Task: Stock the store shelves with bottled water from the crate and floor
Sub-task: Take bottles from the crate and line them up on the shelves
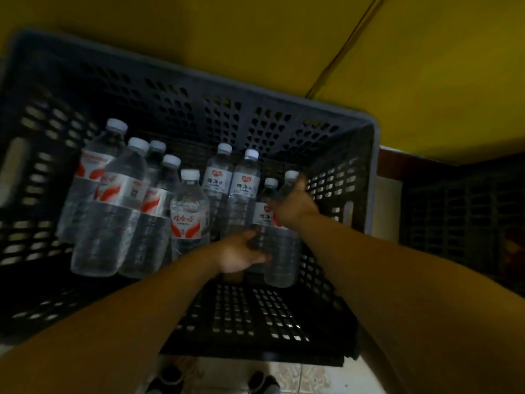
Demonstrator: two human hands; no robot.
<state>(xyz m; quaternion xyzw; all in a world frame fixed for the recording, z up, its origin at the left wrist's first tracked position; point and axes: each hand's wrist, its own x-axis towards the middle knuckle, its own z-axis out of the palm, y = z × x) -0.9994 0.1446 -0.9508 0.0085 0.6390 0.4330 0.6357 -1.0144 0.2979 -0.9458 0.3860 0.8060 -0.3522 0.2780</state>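
A pale tiled floor [312, 376] shows below a yellow wall [255, 29], where a thin cable [341, 49] runs down behind a black perforated crate [199, 109]. Another dark crate [454, 209] sits at the right, and shoes [170, 376] show at the bottom edge. Inside the black crate, red-labelled bottles [190, 220] crowd the left side, blocking that wall. The right hand [294, 206] curls round the neck of the rightmost bottle [281, 260]. The left hand [238, 254] grips the lower body of the neighbouring bottle [262, 216].
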